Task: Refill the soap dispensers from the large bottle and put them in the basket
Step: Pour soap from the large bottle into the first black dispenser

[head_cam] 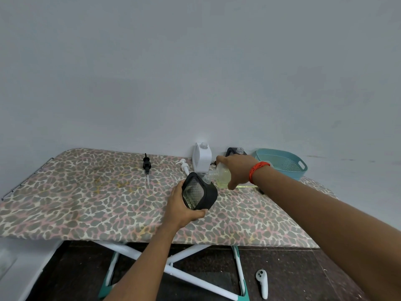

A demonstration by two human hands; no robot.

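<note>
A black, rounded-square soap dispenser with a diamond-textured clear window (198, 193) is tilted above the leopard-print fabric table top (86, 198), its open neck meeting the mouth of a clear plastic refill bottle of pale yellow liquid (220, 175), which lies nearly on its side. Far behind stand a white dispenser body (201, 158) and another black one (235, 152), with a teal perforated plastic basket (282, 162) at the far right. A black pump head (147, 166) and a white pump head (184, 166) lie to the left. The left hand (181, 208) wraps the dispenser's underside, fingers curled closed. The right hand (237, 171), wrist banded in orange thread, grips the bottle from above.
</note>
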